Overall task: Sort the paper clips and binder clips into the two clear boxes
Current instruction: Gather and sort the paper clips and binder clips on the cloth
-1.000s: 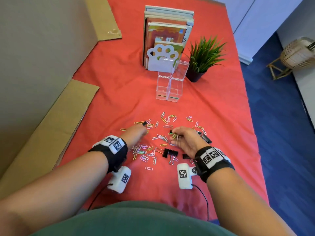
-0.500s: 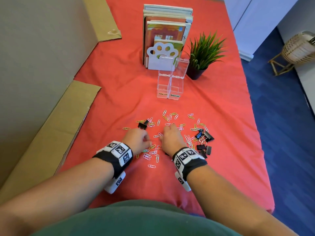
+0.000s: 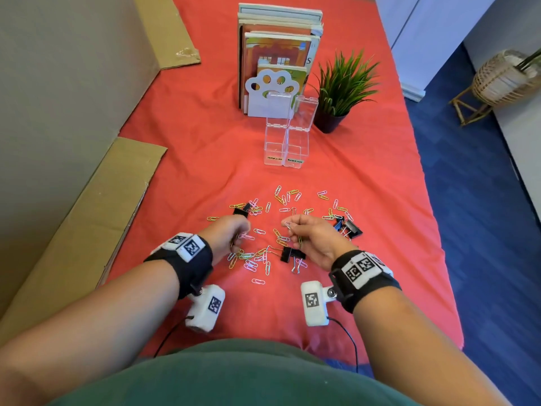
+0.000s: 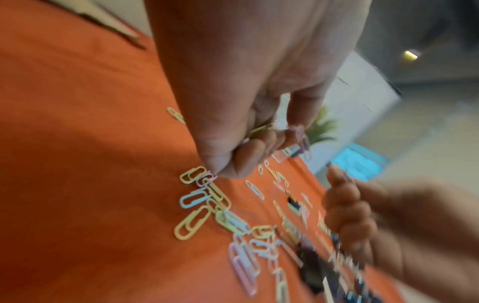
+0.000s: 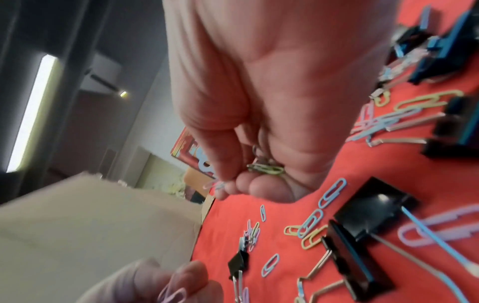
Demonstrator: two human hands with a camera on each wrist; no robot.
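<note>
Coloured paper clips (image 3: 254,259) and black binder clips (image 3: 289,254) lie scattered on the red cloth. My left hand (image 3: 241,234) is curled round several paper clips, and a pink clip (image 4: 300,139) sticks out past its fingers. My right hand (image 3: 289,227) pinches a clip (image 5: 217,184) between thumb and finger and keeps yellow-green clips (image 5: 267,169) in its palm. Both hands hover just above the pile. The two clear boxes (image 3: 275,148), labelled and with lids open, stand side by side farther back; what they hold cannot be made out.
Behind the boxes stand books in a white paw-shaped bookend (image 3: 272,92) and a potted plant (image 3: 339,83). More binder clips (image 3: 348,227) lie right of my right hand, one (image 3: 241,210) beyond the left. Cardboard (image 3: 87,215) flanks the left edge; the cloth drops off at right.
Half a second ago both hands lay close together, palms down on the pile. They have since lifted and drawn apart, each holding paper clips, and the right wrist has turned outward.
</note>
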